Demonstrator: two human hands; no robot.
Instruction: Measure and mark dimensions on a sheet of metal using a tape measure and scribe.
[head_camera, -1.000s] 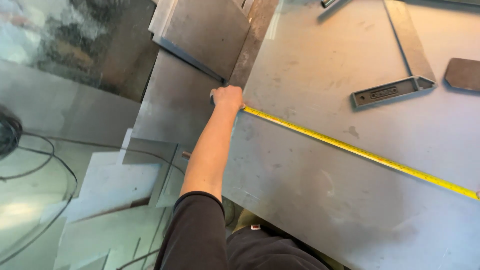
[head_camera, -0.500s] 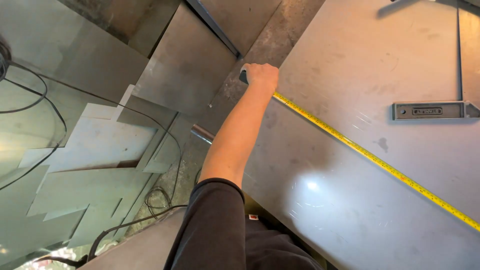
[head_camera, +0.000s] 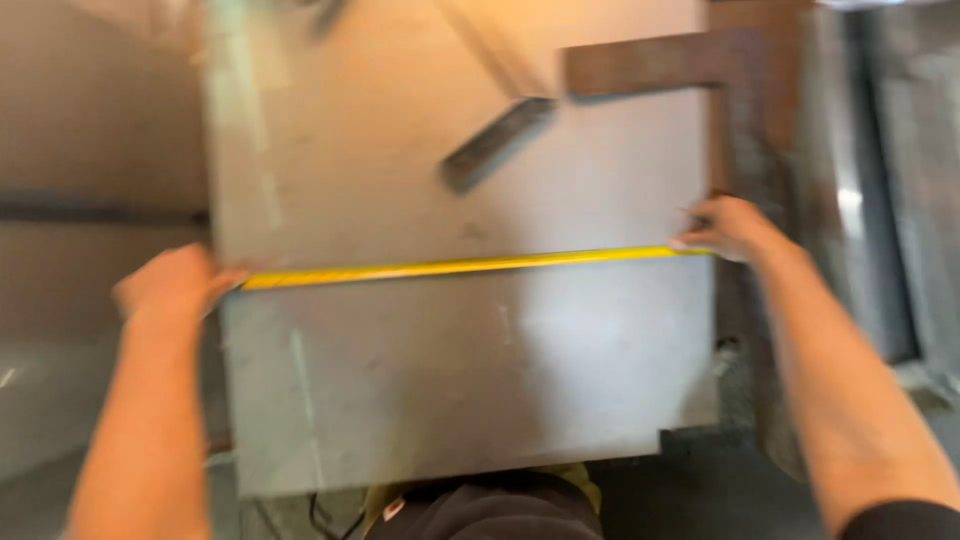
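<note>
Across the grey metal sheet (head_camera: 450, 370) runs your yellow tape measure (head_camera: 470, 266), stretched from the sheet's left edge to its right edge, lying flat on the surface and roughly level, a little higher at the right end. Your left hand (head_camera: 170, 285) sits at the left edge of the sheet, curled around the tape's left end; the fingers look closed on it, though motion blur hides exactly how they wrap it. Your right hand (head_camera: 735, 228) is at the right edge, fingertips pressed down on the tape's end where it meets the edge of the sheet; the blur keeps you from telling whether it pinches the tape or only pins it.

Farther away on the sheet, beyond the tape, lie 2 things: a dark metal bar (head_camera: 497, 144) set at a slant near the middle, and a rusty brown metal square (head_camera: 650, 66) whose long arm runs along the far right and down the right edge toward your right hand. Nearest you, below the sheet's near edge, shows your dark clothing (head_camera: 490, 510). Both forearms are bare, with a dark sleeve at the right elbow.
</note>
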